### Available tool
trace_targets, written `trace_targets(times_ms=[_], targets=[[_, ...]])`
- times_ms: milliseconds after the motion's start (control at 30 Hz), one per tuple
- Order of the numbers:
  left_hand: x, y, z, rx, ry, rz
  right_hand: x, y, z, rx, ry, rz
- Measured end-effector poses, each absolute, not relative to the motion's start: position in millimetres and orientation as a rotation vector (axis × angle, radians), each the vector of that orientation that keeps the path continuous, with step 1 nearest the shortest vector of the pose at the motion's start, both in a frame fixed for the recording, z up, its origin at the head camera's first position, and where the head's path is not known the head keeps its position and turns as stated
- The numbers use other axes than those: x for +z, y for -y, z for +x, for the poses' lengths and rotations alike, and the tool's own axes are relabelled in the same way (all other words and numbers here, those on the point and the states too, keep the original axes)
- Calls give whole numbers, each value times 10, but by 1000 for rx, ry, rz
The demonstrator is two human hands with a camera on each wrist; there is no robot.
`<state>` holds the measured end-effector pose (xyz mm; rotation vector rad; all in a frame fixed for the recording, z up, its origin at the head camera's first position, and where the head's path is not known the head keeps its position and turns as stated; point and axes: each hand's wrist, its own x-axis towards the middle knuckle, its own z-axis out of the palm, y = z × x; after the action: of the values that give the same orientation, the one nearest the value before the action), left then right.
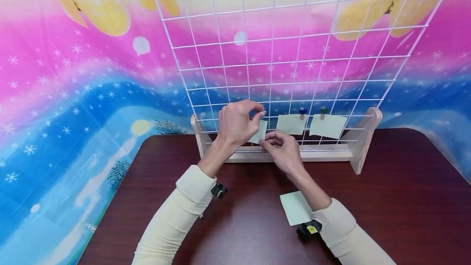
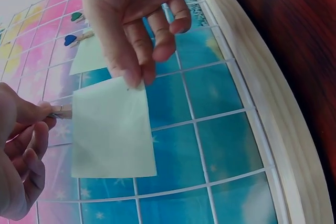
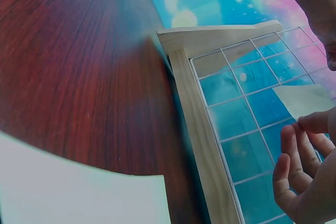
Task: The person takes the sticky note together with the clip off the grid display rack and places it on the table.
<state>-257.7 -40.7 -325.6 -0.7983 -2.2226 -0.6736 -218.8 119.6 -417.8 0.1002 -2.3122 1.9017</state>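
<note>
A pale green paper square (image 2: 113,135) is up against the white wire grid (image 1: 272,56). My right hand (image 1: 286,150) pinches one of its lower corners between thumb and fingertips. At its upper edge my left hand (image 1: 238,122) pinches a small wooden clothespin (image 2: 64,112), whose tip meets the paper; whether it bites on a wire cannot be told. To the right, two more paper squares hang on the grid, one (image 1: 290,124) under a clothespin with a blue heart (image 1: 302,111), the other (image 1: 329,126) under one with a green top (image 1: 324,111).
The grid stands in a wooden base (image 1: 362,146) on a dark red-brown table (image 1: 408,199). Another pale green paper (image 1: 294,207) lies on the table below my right forearm. Behind the grid hangs a colourful snow-scene cloth (image 1: 92,105).
</note>
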Motion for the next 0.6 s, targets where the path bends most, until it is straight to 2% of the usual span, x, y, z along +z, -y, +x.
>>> trace_targets(times_ms=[600], targets=[[-3284,512,-2404,-882,2339,-703,-4146,-1477,-1921,1853,2526,95]])
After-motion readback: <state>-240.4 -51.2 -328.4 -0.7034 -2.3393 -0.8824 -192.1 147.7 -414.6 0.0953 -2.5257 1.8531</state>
